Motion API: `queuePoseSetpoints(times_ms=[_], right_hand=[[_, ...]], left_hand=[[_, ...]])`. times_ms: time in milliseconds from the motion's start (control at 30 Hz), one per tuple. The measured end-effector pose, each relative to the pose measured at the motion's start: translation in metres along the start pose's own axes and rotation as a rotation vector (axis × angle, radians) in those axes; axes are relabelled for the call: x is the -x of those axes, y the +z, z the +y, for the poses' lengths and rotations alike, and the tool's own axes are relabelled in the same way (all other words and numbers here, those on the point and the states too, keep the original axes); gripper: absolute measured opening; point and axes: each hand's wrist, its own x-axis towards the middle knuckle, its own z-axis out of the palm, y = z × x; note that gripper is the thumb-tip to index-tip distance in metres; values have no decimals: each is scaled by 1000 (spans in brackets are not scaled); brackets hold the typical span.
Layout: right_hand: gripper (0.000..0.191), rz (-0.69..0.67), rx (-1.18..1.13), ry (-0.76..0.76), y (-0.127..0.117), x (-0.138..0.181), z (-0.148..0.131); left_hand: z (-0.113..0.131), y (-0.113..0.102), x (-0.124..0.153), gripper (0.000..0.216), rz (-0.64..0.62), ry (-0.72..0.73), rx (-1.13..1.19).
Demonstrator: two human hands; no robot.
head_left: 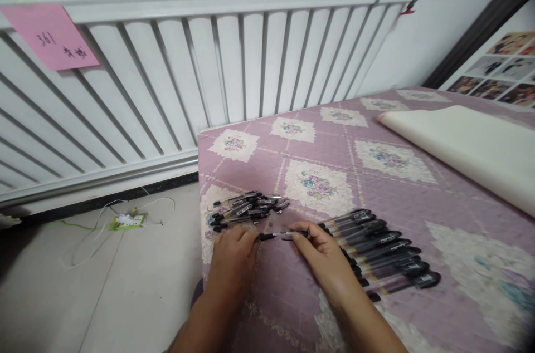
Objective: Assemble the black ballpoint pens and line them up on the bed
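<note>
Left hand [232,253] grip: fingertips pinched together on the left end of a black pen [281,235]. Right hand [324,255] grip: thumb and fingers clamped on the pen's other end. We see the pen lying level between both hands, just above the table [317,147] (purple quilted floral cover) near its front edge.

Just behind the left hand is a loose pile of pens [246,209], lying crossed and jumbled. To the right, touching the right hand's far side, is a row of pens [384,250] laid side by side, roughly parallel.

Further out, a cream paper roll [463,144] lies on the table's right side. A white radiator [209,74] stands behind, with a pink note [52,35] stuck on it. A power strip [127,221] with wires lies on the floor to the left.
</note>
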Motion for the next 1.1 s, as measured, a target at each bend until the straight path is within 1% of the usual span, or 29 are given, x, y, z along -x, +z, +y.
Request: queuePoseSetpoints(times_ms=[100,200,267,433,567,700,800,933,1033,1100], right_hand=[[25,60,11,-23,-3,-2,0],[26,110,13,-6,-6,-4,2],[25,81,34,-1,-5,-4,3],[20,-82,101,-60,4,-1,2],[18,-138,160,-81,7,1,0],[17,-196,188,-144,8,2,0],[18,-201,186,-143,8,3,0],[19,-142,161,-108,6,3,-1],[21,-111,133,-72,3,2,-1],[22,-127,123,-54,2,2,-2]], left_hand=[[0,-1,0,24,0,-11,4],[-2,-2,0,24,10,-32,16],[-2,-1,0,23,12,-20,18],[0,2,0,22,-33,39,7],[2,4,-1,21,-57,39,31],[3,8,-1,23,-75,37,83],[2,10,0,22,-76,34,102],[2,5,1,23,-79,25,78],[2,0,0,23,-115,24,64],[2,-2,-1,22,-145,29,69]])
